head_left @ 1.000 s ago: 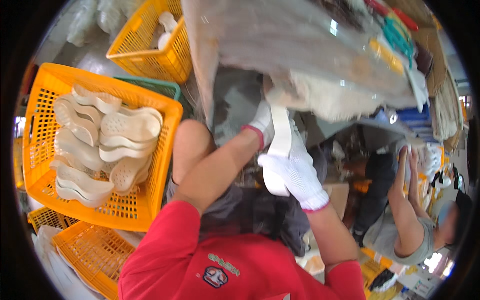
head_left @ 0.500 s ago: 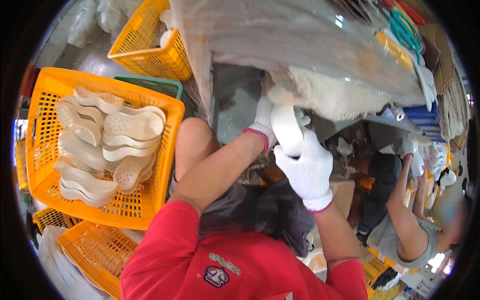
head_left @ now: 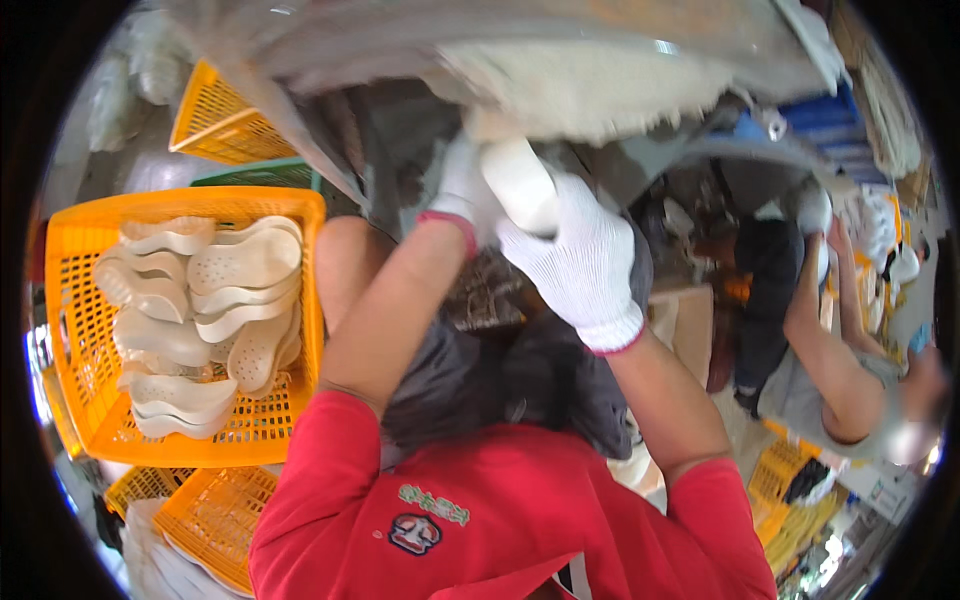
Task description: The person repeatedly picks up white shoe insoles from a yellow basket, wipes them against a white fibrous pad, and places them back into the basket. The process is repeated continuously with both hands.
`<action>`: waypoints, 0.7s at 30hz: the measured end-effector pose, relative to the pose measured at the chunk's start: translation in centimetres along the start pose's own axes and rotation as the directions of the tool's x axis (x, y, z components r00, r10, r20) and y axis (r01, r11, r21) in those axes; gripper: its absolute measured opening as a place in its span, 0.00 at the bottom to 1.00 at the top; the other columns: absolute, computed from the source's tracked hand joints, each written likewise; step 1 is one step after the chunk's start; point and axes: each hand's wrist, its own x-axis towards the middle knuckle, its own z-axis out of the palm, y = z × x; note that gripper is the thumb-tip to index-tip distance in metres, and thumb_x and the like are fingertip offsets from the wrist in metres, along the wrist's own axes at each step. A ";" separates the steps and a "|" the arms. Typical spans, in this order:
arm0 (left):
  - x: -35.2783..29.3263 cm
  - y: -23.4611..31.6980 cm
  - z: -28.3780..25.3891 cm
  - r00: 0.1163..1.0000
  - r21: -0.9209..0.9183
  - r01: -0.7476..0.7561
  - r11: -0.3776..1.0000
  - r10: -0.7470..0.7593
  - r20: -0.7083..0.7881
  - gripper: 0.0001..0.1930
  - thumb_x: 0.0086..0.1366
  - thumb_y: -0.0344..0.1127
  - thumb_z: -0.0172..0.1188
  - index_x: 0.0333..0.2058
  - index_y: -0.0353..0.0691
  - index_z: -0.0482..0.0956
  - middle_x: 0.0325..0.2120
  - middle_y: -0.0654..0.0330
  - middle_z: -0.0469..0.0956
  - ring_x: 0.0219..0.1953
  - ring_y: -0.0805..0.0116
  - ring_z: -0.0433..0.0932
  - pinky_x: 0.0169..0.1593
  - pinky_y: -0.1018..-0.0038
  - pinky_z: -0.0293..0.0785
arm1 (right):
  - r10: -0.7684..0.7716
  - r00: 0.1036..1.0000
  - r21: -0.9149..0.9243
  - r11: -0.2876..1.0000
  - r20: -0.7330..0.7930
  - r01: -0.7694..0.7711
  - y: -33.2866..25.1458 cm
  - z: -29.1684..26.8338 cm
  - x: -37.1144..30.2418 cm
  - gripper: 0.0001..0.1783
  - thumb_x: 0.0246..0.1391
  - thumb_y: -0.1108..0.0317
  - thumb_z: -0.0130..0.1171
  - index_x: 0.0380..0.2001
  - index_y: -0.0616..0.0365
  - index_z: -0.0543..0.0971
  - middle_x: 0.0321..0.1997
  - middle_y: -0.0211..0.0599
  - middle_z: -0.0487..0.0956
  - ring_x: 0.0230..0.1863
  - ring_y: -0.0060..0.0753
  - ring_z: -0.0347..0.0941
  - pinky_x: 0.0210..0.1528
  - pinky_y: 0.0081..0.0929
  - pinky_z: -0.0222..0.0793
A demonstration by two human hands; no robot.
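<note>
A smooth white shoe sole [head_left: 519, 188] is held up in front of me, its far end close against the pale fluffy edge [head_left: 590, 95] of a plastic-draped mass. My right hand [head_left: 580, 255], in a white knit glove, is closed around the sole's near end. Along the sole's left side is my left hand [head_left: 466, 185], also gloved; its fingers are partly hidden and blurred. To my left, an orange crate [head_left: 185, 455] holds several cream-coloured soles [head_left: 245, 265], some dotted with small holes, stacked in uneven piles.
A second orange crate [head_left: 235, 130] and a green one [head_left: 255, 174] stand beyond the left crate, with more orange crates [head_left: 225, 515] nearer below. Clear plastic sheeting [head_left: 370, 40] hangs across the far side. At right, another person [head_left: 840, 390] is bent at work.
My view has shifted, so the crates sit lower and the draped mass looks nearer. Both hands and the sole have moved up and left in the picture, the sole still in grip.
</note>
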 end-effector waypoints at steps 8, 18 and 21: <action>-1.4 -3.3 1.3 0.919 -0.404 -0.393 0.826 0.373 -0.130 0.20 0.86 0.42 0.46 0.62 0.35 0.77 0.50 0.54 0.87 0.49 0.51 0.87 0.58 0.62 0.83 | -0.167 0.982 -0.029 0.986 -0.092 0.164 -0.7 1.9 2.8 0.30 0.52 0.44 0.80 0.47 0.57 0.88 0.38 0.50 0.89 0.40 0.55 0.88 0.44 0.43 0.84; -3.8 -1.0 4.1 0.987 -0.252 -0.149 0.956 0.128 -0.097 0.22 0.87 0.49 0.40 0.64 0.43 0.75 0.53 0.54 0.84 0.54 0.57 0.85 0.60 0.58 0.82 | 0.123 0.845 0.547 0.712 0.520 -0.440 0.5 -1.4 4.3 0.33 0.55 0.67 0.77 0.64 0.60 0.82 0.53 0.29 0.86 0.50 0.24 0.82 0.56 0.30 0.81; -3.6 -1.6 3.5 0.969 -0.225 -0.236 0.945 0.245 0.012 0.23 0.86 0.53 0.42 0.57 0.42 0.78 0.48 0.56 0.84 0.49 0.59 0.84 0.56 0.62 0.82 | 0.066 0.929 0.345 0.917 0.363 -0.200 -1.9 -3.0 1.4 0.33 0.56 0.67 0.75 0.66 0.59 0.81 0.55 0.37 0.87 0.51 0.30 0.83 0.57 0.31 0.80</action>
